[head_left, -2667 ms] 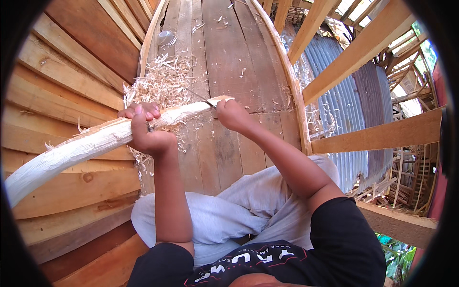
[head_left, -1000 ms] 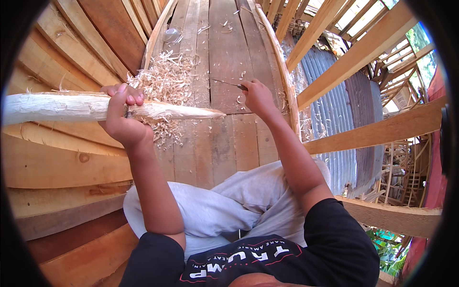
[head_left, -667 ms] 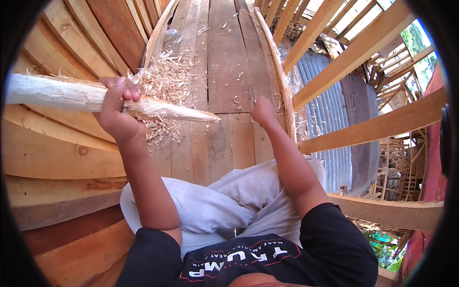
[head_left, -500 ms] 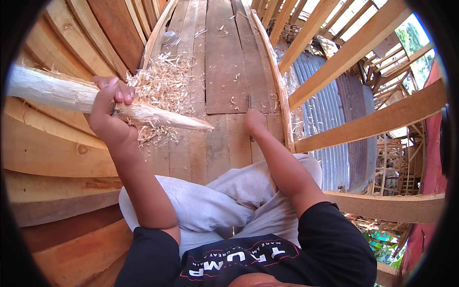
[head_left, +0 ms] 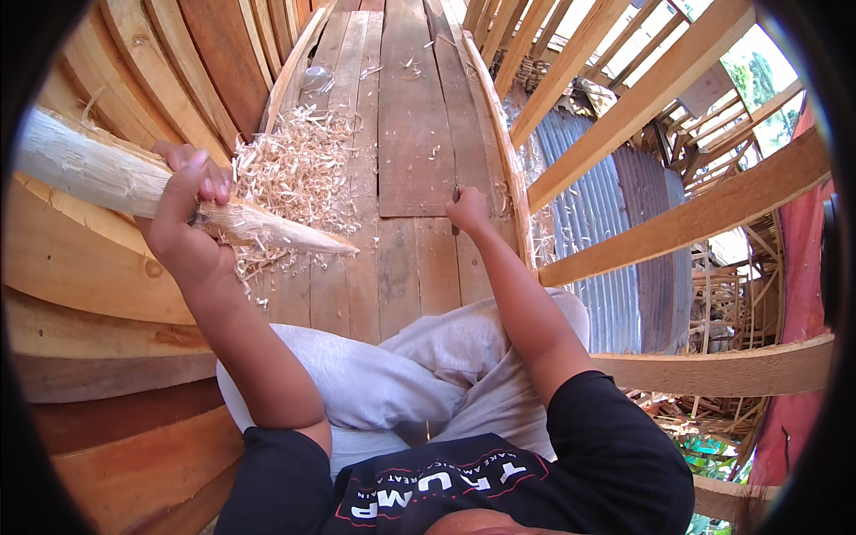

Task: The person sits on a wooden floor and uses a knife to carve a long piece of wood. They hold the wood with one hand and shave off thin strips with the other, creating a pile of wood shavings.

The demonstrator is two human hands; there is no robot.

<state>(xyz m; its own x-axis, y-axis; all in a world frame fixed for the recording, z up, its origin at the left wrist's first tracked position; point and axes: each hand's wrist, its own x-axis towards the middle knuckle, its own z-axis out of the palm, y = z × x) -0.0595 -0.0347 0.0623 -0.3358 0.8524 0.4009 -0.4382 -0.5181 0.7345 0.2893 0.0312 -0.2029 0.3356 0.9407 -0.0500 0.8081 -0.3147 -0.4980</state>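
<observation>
My left hand (head_left: 183, 223) is wrapped around a pale, rough-carved wooden pole (head_left: 89, 174). The pole runs from the upper left down to a sharpened tip (head_left: 343, 250) over the plank floor. My right hand (head_left: 468, 212) is apart from the pole, fist down on the floor planks beside the curved right rib. A short dark knife (head_left: 456, 191) sticks out of the top of that fist. A heap of light wood shavings (head_left: 299, 169) lies on the planks just behind the pole's tip. My legs in grey trousers (head_left: 392, 374) are folded below.
I sit inside a curved wooden hull with a plank floor (head_left: 410, 116) and stacked side planks (head_left: 80, 294) on the left. Bare timber beams (head_left: 678, 214) cross on the right over a corrugated metal sheet (head_left: 593, 205). A small clear container (head_left: 316, 78) lies far up the floor.
The pole's thick end has swung up to the left and its tip has dropped. My right hand with the knife has left the pole and come down onto the planks at the right.
</observation>
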